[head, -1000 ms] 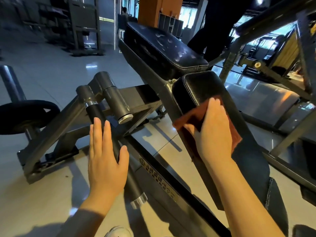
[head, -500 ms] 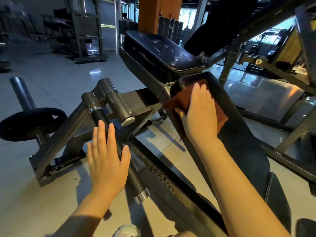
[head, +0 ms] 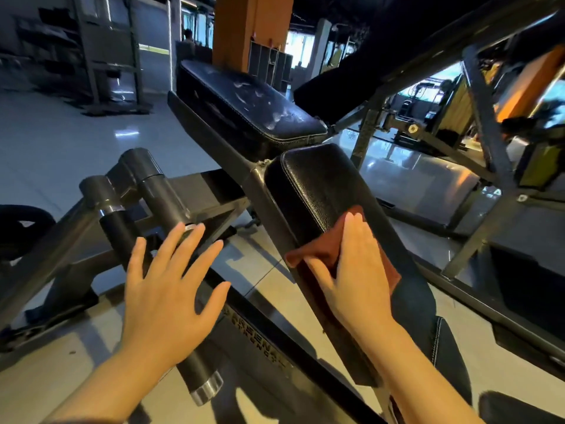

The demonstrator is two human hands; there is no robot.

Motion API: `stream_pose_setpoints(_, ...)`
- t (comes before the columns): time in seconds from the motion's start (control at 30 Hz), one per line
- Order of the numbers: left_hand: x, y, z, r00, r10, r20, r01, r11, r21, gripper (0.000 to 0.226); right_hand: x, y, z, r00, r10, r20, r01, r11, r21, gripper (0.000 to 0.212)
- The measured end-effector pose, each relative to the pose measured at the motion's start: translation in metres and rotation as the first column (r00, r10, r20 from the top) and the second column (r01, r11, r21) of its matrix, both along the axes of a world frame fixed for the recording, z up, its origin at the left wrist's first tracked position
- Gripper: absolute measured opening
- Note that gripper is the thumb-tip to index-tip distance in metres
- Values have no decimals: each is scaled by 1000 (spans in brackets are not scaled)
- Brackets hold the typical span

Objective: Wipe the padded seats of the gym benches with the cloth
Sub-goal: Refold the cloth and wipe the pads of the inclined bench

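A black padded seat slopes from the centre down toward me on a dark steel bench frame. Beyond it lies a second black pad with whitish smears on its top. My right hand lies flat, fingers straight, and presses a reddish-brown cloth onto the middle of the near seat; the cloth's left edge hangs over the seat's side. My left hand hovers with spread fingers over the frame's weight pegs and holds nothing.
Two dark weight pegs stick out from the frame on the left, and a black weight plate sits at the left edge. Steel beams of another machine cross on the right. An orange pillar and racks stand behind on a glossy tile floor.
My right hand has slid the cloth from the seat's top end down toward me to its middle. My left hand has spread its fingers and drifted slightly right.
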State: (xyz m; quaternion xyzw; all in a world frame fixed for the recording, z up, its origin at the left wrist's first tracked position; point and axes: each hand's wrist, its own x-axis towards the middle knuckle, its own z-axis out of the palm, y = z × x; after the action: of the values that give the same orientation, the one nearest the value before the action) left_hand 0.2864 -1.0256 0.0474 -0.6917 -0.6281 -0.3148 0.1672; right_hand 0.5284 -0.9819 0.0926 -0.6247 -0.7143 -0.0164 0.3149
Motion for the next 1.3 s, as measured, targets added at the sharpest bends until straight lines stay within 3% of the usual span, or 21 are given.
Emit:
stream_pose_setpoints(0.2,1,0,5,999,-7,46,7,1000,-5,64,-64,72,60,989,86,122,-101,987,122,95)
stream_pose_setpoints(0.43,0,-1,5,999,11,41,-9,999,-37,65,-57,64,47,993,63,97,-81,979,186,93)
stream_pose_setpoints(0.63,0,-6,2,998,-13,62,15,999,-37,66,5,-17,-11,997,27,76,-25,999,-31,102)
stream_pose_setpoints(0.77,2,-4,3,999,-9,50,10,1000,-19,65,16,-31,-14,999,35,12,-33,992,-121,91)
stream_pose_setpoints(0.97,3,-3,0,997,-65,-41,65,998,6,56,-32,31,39,970,241,34,-242,968,65,77)
stream_pose_setpoints(1.07,1,-2,2,998,-53,-27,52,998,-31,57,-49,87,72,960,277,-31,-270,953,139,55)
stream_pose_setpoints(1.2,1,-1,2,999,-46,-22,46,999,-21,59,-38,153,90,982,159,-101,-154,987,47,85)
stream_pose_setpoints(1.3,1,-2,4,998,-53,-29,52,998,-27,61,-20,159,83,987,111,-115,-113,994,-11,78)
